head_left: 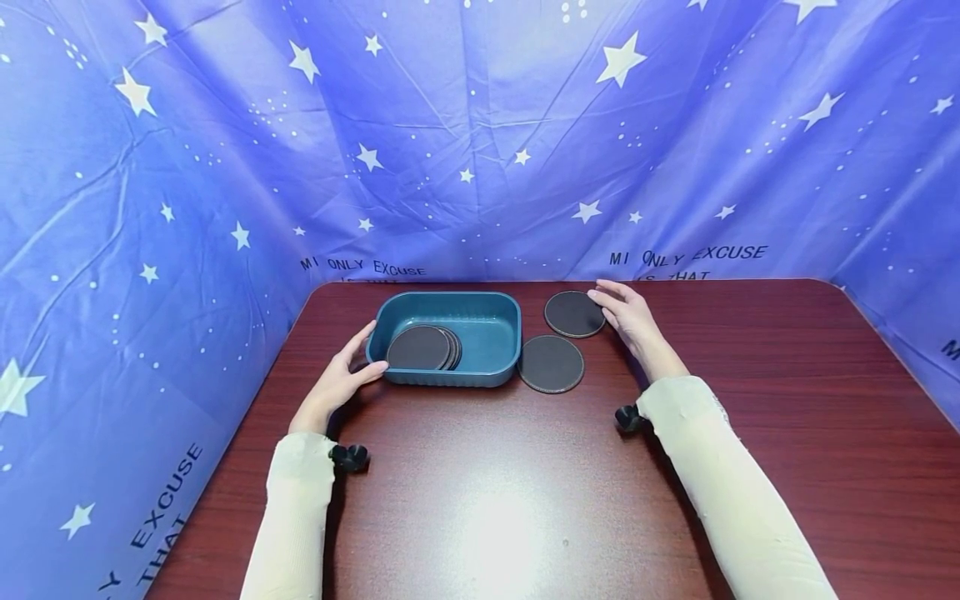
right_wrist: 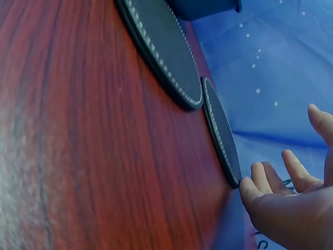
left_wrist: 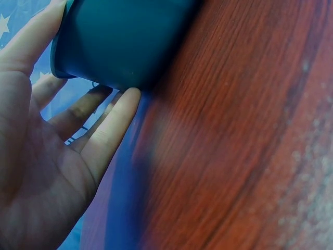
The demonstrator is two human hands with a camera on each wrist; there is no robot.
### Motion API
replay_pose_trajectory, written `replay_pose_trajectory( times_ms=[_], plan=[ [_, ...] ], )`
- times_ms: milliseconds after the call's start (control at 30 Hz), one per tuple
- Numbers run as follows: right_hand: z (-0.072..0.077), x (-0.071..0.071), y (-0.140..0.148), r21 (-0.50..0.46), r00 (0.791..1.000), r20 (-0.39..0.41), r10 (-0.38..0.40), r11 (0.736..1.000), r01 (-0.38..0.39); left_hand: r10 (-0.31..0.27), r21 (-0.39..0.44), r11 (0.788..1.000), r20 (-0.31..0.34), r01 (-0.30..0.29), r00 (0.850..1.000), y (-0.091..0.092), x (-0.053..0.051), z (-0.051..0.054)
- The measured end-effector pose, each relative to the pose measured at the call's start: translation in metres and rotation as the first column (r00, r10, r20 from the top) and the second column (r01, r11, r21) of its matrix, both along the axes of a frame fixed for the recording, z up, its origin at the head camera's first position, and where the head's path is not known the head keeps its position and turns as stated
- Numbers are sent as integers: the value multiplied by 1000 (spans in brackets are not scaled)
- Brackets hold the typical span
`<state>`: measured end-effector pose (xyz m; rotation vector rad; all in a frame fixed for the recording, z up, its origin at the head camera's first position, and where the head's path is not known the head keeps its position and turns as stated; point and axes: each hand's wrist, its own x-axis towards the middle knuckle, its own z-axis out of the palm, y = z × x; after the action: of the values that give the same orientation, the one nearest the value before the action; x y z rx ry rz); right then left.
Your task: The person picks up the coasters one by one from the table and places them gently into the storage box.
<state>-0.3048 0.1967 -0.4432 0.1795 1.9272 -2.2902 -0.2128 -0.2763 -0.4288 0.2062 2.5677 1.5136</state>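
A teal rectangular plastic box (head_left: 450, 379) stands toward the back of the table, with several overlapping round black coasters (head_left: 417, 348) in its left part. My left hand (head_left: 337, 383) is at the box's left front corner: the thumb touches the front rim and straight fingers lie along the outer left side. To the right of the box a stitched black coaster (head_left: 552, 364) lies flat on the table. Behind it, slightly right, is another coaster (head_left: 573, 314). My right hand (head_left: 633, 325) has its fingertips at that coaster's right edge, the fingers loosely extended.
The dark red wood-grain table (head_left: 480, 467) reflects a bright glare near the front. A blue curtain with white stars (head_left: 480, 150) hangs behind and along both sides. Black wrist devices (head_left: 349, 457) sit at both cream sleeves (head_left: 720, 467).
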Motion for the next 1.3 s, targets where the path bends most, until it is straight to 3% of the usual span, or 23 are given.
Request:
replay_pose_trajectory(
  times_ms=[200, 300, 433, 633, 967, 1200, 1300],
  plan=[
    [-5, -2, 3, 16, 1000, -2, 1, 1000, -1, 1, 4, 1000, 4, -1, 1000, 0, 1, 0],
    [-7, -3, 5, 96, 1000, -2, 18, 995, -17, 2, 7, 1000, 12, -2, 1000, 0, 0, 1],
    [-10, -4, 9, 248, 996, -9, 84, 965, -79, -2, 13, 1000, 16, 1, 1000, 0, 0, 0],
    [-14, -7, 13, 363, 983, -25, 179, 918, -158, -4, 5, 1000, 13, 4, 1000, -1, -2, -1],
    [-13, -10, 11, 612, 952, -30, 304, 758, -223, 2, 16, 1000, 24, -3, 1000, -1, 1, -1],
    [-10, -10, 4, 755, 946, -5, 324, 622, -209, 0, 15, 1000, 12, 0, 1000, 0, 1, 1],
    [-10, -10, 2, 786, 949, 11, 314, 585, -203, -1, 17, 1000, 13, 1, 1000, 1, 1, 0]
  ],
)
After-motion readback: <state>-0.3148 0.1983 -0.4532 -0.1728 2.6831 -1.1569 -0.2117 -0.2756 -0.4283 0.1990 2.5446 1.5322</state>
